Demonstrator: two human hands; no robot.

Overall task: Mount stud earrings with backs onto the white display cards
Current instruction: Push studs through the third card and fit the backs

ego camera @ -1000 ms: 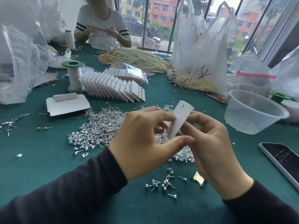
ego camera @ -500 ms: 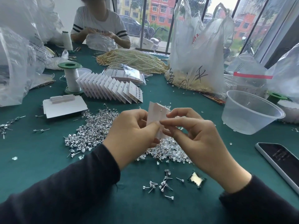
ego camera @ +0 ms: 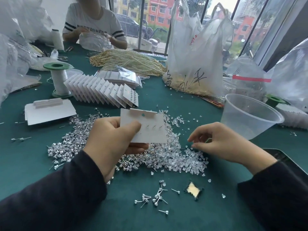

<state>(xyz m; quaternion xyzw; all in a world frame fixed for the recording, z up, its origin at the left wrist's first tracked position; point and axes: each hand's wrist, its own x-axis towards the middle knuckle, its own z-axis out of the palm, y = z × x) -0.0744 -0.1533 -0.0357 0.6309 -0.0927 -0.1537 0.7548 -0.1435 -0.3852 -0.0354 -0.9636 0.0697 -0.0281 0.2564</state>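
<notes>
So the left hand has a white display card pinched by its left edge, thumb on top, fingers under, held tilted above the big heap of stud earrings on the green table. Three posts poke through the card in a row. The right hand hangs just over the pile of clear earring backs, thumb and fingertips nearly closed; can't tell if there's a back in there. A few loose studs lie nearer. Plastic tub sits off right.
</notes>
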